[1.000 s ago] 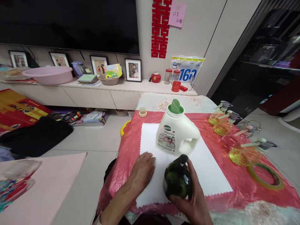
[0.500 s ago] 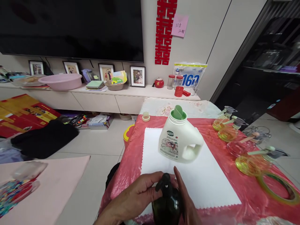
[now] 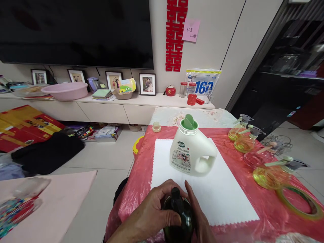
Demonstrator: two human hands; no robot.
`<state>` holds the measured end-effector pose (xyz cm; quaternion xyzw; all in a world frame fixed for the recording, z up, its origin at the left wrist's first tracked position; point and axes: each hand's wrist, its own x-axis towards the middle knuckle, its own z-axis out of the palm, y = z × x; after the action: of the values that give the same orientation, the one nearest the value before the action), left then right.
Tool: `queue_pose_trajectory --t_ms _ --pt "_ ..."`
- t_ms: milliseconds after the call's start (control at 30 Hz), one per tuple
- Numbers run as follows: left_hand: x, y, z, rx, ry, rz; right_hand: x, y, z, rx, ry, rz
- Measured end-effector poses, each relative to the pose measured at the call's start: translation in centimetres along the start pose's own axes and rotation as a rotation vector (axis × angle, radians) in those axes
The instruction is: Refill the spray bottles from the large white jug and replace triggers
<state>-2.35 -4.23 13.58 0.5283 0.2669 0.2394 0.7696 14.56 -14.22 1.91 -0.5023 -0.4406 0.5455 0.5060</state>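
**Head view: dark bottle (image 3: 186, 214) between two hands, white jug (image 3: 183, 143) just past twelve o'clock**

With the dark bottle as the clock's centre and twelve pointing away from the wearer, a small translucent cap (image 3: 156, 127) sits at eleven, on the red plastic-covered surface (image 3: 134, 194). The left hand (image 3: 157, 206), at nine to ten, curls round the bottle, its thumb laid across the near side. The bottle appears roughly upright, its black dispenser head (image 3: 175, 195) uppermost; its base falls below the frame, so I cannot tell whether it rests on anything.

The white jug stands upright on a scalloped white mat (image 3: 227, 199), its mouth uncapped around a green pouring spout (image 3: 189, 122), its handle toward three. The right hand (image 3: 199, 219), at three to four, lies along the bottle's right side; how firmly it grips is hidden. Its extended index fingertip looks nearest the jug.

Four pump-topped bottles (image 3: 267, 178), three yellow-tinted and one pink, line up from one to two; a tape roll (image 3: 303, 215) lies at three.
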Motion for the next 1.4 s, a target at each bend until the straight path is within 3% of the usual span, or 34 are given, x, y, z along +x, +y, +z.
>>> queue_pose_trajectory --t_ms 133,200,333,467,567,833,1033,1167,1300,1400 --pt "-0.6 1.1 -0.7 0.025 -0.176 0.037 -0.6 -1.3 0.0 -0.067 0.029 -0.026" --pt "-0.8 1.5 -0.9 0.059 -0.19 0.031 -0.5 -1.0 0.0 -0.079 0.018 -0.06" --pt "-0.6 0.8 -0.8 0.058 -0.093 0.006 0.2 0.6 0.1 -0.048 -0.031 -0.095" --pt "0.1 -0.6 -0.2 -0.045 0.044 -0.008 0.2 1.0 0.3 -0.022 0.005 -0.029" --pt "0.3 -0.9 0.1 -0.062 0.077 0.008 0.1 1.0 0.2 0.005 0.017 -0.04" --pt "-1.0 0.8 -1.3 0.057 -0.155 0.006 0.1 1.3 0.2 -0.005 0.043 -0.01" --pt "-0.4 0.2 -0.5 -0.01 0.019 -0.047 0.3 1.1 0.3 -0.006 -0.024 -0.063" --pt "0.0 -0.6 -0.1 -0.019 0.096 -0.016 0.1 0.3 0.5 -0.051 0.025 -0.006" --pt "-0.5 0.1 -0.6 0.066 -0.021 0.06 0.2 0.3 0.5 -0.035 0.023 -0.045" --pt "-1.0 1.5 -0.9 0.149 -0.126 0.02 0.5 0.7 0.4 -0.007 -0.006 -0.065"
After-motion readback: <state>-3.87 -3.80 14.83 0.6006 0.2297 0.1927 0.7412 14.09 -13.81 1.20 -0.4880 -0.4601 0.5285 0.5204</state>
